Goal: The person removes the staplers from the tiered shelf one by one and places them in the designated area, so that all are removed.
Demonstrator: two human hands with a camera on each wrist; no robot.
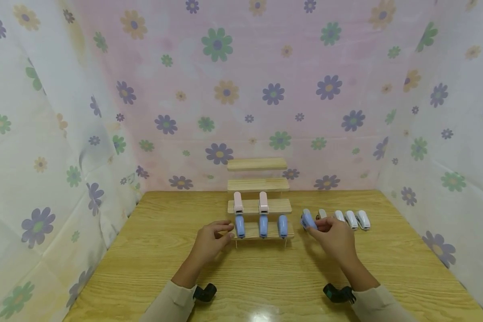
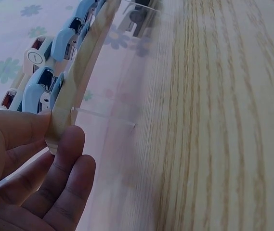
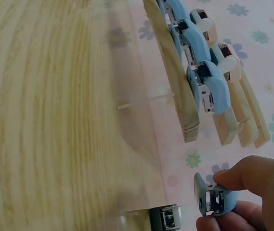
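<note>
My left hand [image 1: 211,240] grips the left end of the bottom shelf of a tiered wooden stand [image 1: 251,230]; in the left wrist view thumb and fingers lie around the shelf end [image 2: 62,122]. Three blue staplers [image 1: 263,226] stand along that shelf. On the shelf above are two pink staplers [image 1: 238,202]. To the right of the stand, my right hand [image 1: 337,237] holds another blue stapler [image 1: 307,219], pinched between thumb and fingers in the right wrist view. Several white staplers [image 1: 362,219] sit in a row on the table just beyond this hand.
Two upper wooden shelves [image 1: 257,164] of the stand rise at the back and carry nothing. Flower-patterned cloth [image 1: 249,71] encloses the wooden table [image 1: 177,210] at the back and both sides. Dark wrist-worn devices [image 1: 205,293] sit at both cuffs.
</note>
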